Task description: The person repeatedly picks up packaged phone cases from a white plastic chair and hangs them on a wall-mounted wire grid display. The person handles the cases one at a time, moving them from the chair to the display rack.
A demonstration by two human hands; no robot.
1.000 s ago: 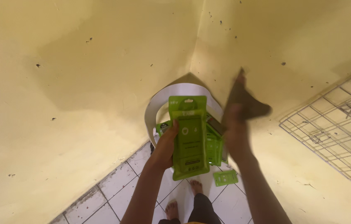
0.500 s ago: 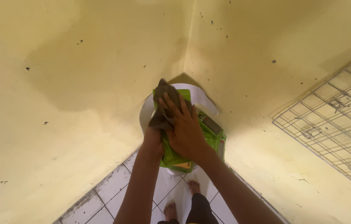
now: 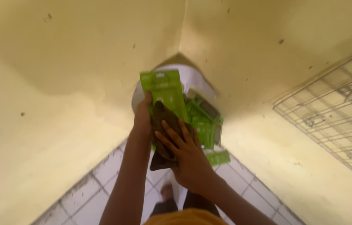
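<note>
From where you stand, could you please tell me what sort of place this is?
Probably a corner of a small shop or storeroom: plain yellow walls meet over a tiled floor, a wire rack hangs alongside, and green packets fill a white container.

lower half of green packet [image 3: 164, 93] hidden behind dark cloth [image 3: 164, 133] and right hand [image 3: 186, 156]; print blurry; wire rack [image 3: 334, 112] cut off at right edge

Both forearms are bare, with no sleeves, watch or rings to be seen on the left hand [image 3: 142, 121] or the right hand [image 3: 186, 156]. At the bottom centre of the frame shows an orange-yellow garment [image 3: 188, 217], with dark trousers [image 3: 180, 202] just above it and a bare foot [image 3: 167, 192].
</note>
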